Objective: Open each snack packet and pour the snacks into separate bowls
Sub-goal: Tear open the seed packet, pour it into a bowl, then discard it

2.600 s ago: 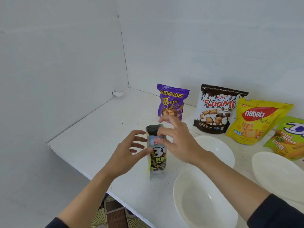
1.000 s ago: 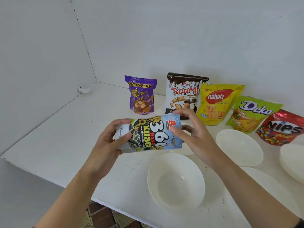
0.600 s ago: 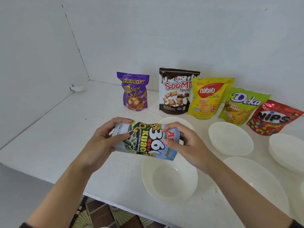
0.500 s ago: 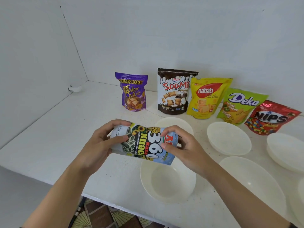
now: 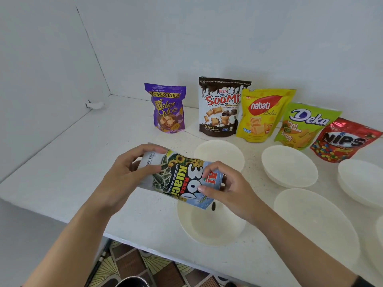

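Left hand [image 5: 124, 175] and right hand [image 5: 228, 189] grip the seed packet [image 5: 178, 177] over the front bowl [image 5: 207, 230]; first seed [image 5: 213, 207] dropping, five back-row packets [image 5: 222, 106] look unopened.

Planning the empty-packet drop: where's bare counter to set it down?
Counter is bare left of the Wafer Qube packet, from the wall to the front edge. Right side is crowded: bowls close together, packets behind.

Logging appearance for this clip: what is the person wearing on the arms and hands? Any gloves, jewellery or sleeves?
The left hand and right hand are bare, with no gloves or rings visible. The left arm is uncovered to the frame's edge. The right arm is uncovered too, up to a dark sleeve edge in the bottom corner.
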### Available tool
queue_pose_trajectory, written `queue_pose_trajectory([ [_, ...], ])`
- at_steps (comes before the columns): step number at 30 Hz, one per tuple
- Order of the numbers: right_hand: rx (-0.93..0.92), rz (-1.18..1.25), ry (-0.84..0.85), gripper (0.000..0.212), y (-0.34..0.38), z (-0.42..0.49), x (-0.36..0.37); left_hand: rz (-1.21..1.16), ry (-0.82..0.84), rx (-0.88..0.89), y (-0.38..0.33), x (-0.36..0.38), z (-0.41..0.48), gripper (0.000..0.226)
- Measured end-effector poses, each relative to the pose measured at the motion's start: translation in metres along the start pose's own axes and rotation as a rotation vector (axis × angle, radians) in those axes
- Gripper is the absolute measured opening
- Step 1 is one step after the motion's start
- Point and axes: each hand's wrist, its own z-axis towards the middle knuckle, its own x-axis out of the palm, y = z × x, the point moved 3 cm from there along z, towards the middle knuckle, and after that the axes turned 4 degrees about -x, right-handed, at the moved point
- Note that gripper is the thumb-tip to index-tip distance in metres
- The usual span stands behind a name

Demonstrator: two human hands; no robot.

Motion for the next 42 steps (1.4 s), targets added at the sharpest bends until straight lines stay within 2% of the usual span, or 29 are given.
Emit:
queue_pose_trajectory([
  [8,-0.073,0.017,-0.084,0.027,0.018,0.004,-0.004,-0.03,0.024,0.082,-0.013,0.001,0.002,0.033],
  [13,-0.057,0.045,-0.059,0.015,0.02,0.005,-0.002,-0.006,0.042,0.086,-0.015,0.008,0.004,0.025],
  [19,-0.008,0.028,-0.021,0.012,0.005,-0.001,0.002,0.064,0.031,0.07,-0.008,0.013,0.005,0.021],
  [23,0.006,0.019,-0.071,0.008,-0.004,-0.002,0.002,0.049,-0.004,0.073,-0.005,0.013,0.007,0.019],
  [33,-0.175,0.079,-0.14,0.015,0.019,0.013,-0.011,0.177,0.015,0.252,-0.049,0.004,0.016,0.022],
  [42,-0.112,-0.026,-0.166,0.015,-0.001,0.009,-0.015,0.238,0.085,0.177,-0.035,0.01,0.023,0.022],
])
